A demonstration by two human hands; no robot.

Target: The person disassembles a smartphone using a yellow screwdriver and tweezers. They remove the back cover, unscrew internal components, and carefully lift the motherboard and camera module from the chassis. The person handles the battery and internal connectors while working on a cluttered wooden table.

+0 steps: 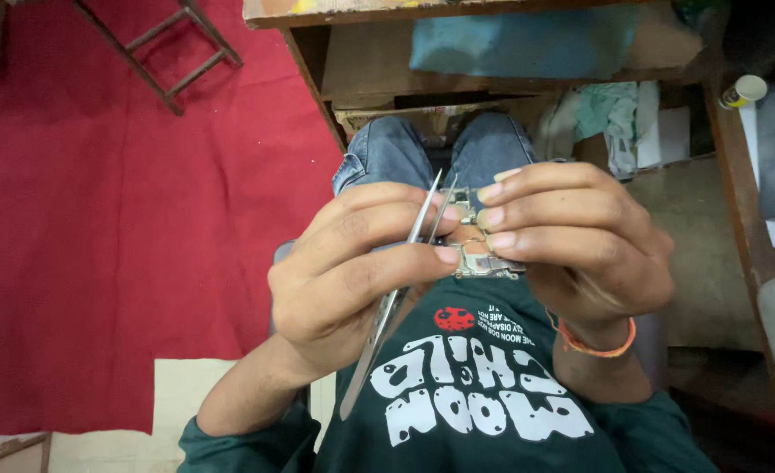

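My left hand (352,263) grips a pair of slim metal tweezers (385,320), whose tips point up towards the small part in my other hand. My right hand (580,241), with an orange band at the wrist, pinches a small metal circuit board (485,263) between fingers and thumb. The tweezer tips sit at the board's upper left edge, and my fingers hide much of the board. Both hands are held close together above my lap, over my blue jeans (387,149) and dark green printed shirt (492,394).
A red carpet (98,219) covers the floor on the left, with a wooden stool's legs (173,52) on it. A wooden table (378,52) with a blue cloth (527,44) on its shelf stands ahead. Papers and a white cup (742,89) lie at the right.
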